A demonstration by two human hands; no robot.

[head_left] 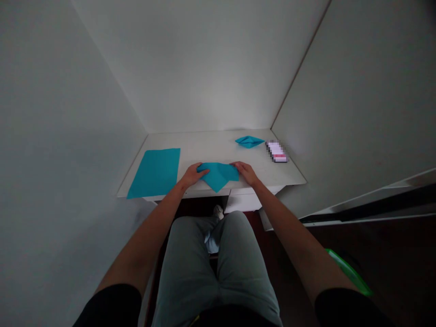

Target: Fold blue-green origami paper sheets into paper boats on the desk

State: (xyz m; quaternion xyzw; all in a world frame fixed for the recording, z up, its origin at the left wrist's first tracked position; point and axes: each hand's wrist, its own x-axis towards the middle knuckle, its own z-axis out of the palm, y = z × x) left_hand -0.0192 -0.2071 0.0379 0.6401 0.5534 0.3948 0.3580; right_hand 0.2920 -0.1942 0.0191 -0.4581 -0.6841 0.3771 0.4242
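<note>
Between my hands is a partly folded sheet of blue paper [218, 175], with one pointed corner toward me at the desk's front edge. My left hand [194, 174] grips its left end, the thumb lying on top and the fingers behind or under it. At the paper's right end, my right hand [244, 170] pinches the upper edge; some of its fingertips are hidden. Beyond it, toward the back right, sits a folded blue paper boat [250, 141]. A flat blue sheet [155, 173] lies left of my left hand.
The white desk [204, 141] stands against walls at the back and both sides. A phone [276, 151] with a lit screen lies near its right edge. Below the front edge is a drawer [243, 200]. Something green [349, 271] is on the dark floor at right.
</note>
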